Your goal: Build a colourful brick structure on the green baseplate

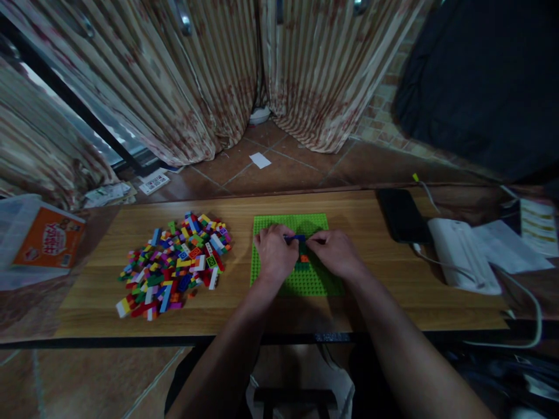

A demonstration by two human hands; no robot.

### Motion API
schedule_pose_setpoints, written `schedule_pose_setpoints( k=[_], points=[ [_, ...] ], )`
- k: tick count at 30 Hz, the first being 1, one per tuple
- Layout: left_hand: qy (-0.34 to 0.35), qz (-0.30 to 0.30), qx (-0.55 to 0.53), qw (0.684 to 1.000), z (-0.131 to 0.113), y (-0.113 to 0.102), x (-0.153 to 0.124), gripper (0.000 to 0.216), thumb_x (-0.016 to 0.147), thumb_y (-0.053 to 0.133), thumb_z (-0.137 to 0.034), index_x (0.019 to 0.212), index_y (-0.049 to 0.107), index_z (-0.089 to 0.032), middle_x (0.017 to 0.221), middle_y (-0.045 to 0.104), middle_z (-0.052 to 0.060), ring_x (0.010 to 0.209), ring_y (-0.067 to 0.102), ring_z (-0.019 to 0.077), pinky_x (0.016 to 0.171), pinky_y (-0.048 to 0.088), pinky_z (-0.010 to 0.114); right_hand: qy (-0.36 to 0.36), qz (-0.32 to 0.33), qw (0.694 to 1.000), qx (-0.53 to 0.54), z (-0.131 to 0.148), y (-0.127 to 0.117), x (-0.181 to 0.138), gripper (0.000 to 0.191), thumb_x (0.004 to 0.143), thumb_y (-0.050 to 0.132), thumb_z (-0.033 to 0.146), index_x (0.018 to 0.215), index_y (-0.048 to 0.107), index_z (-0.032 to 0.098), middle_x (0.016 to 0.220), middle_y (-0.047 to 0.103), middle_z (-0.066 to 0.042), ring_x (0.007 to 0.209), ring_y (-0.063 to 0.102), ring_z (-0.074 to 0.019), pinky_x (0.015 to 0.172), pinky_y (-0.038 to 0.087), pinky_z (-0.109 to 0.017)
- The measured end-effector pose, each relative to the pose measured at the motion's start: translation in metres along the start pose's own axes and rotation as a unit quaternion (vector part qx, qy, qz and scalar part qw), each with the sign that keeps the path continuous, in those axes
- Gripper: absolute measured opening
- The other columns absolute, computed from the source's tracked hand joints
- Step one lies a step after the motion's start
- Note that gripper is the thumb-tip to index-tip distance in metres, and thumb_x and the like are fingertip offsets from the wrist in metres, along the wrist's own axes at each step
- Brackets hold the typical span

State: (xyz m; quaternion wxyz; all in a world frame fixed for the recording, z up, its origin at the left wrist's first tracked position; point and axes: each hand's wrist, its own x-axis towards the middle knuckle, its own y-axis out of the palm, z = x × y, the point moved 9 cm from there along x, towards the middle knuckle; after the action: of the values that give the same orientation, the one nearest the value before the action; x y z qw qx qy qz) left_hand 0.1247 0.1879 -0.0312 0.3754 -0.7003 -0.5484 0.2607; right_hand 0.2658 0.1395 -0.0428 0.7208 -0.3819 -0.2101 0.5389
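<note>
Pinching a blue brick (301, 238) over the green baseplate (292, 221), left fingers (292, 250) beside right fingers (316, 240), whose grip unclear.

This location is presenting itself as a room in a home. Striped, floral-stained-looking curtains (209, 75) are hanging in long folds to a brown tiled floor (288, 169), partly covering a dark-framed glazed panel (65, 99) at left. A brick-patterned wall surface (382, 113) is showing at right, beside a large dark cloth (480, 75). A narrow wood-grain table (362, 221) is carrying leisure items: a heap of toy building bricks (174, 265) and a green studded baseplate (297, 219). A black smartphone (402, 215) is lying near a white power strip (463, 256), with a cable running between them.
</note>
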Motion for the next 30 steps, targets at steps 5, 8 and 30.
schedule_pose_setpoints(
  k=[5,8,30],
  points=[
    [0.001,0.004,-0.008,1.0,0.0002,0.0005,-0.0008,0.009,0.08,0.066,-0.022,0.088,0.069,-0.022,0.101,0.071,0.003,0.107,0.058,0.0262,0.1,0.037,0.045,0.007,0.011,1.0,0.005,-0.0002,-0.0008,-0.0002,0.022,0.083,0.058,0.029,0.082,0.079,0.021,0.079,0.076,-0.005,0.071,0.066,-0.0188,0.065,0.044,-0.03],
    [0.002,0.013,-0.009,1.0,-0.0009,0.0002,-0.0012,0.01,0.082,0.065,-0.023,0.091,0.069,-0.023,0.103,0.071,0.003,0.108,0.057,0.0253,0.1,0.037,0.044,0.015,0.019,1.0,0.017,-0.0021,-0.001,-0.0001,0.023,0.083,0.058,0.031,0.083,0.079,0.021,0.081,0.077,-0.005,0.072,0.067,-0.0189,0.065,0.044,-0.03],
    [0.072,0.025,0.029,0.997,-0.0073,0.0042,-0.0079,0.027,0.079,0.072,-0.035,0.103,0.068,-0.023,0.108,0.067,0.003,0.108,0.054,0.026,0.099,0.036,0.043,0.01,0.015,0.999,0.026,-0.0035,-0.0005,0.0014,0.024,0.085,0.057,0.03,0.08,0.077,0.019,0.066,0.07,-0.003,0.06,0.057,-0.0154,0.059,0.036,-0.028]
  ],
)
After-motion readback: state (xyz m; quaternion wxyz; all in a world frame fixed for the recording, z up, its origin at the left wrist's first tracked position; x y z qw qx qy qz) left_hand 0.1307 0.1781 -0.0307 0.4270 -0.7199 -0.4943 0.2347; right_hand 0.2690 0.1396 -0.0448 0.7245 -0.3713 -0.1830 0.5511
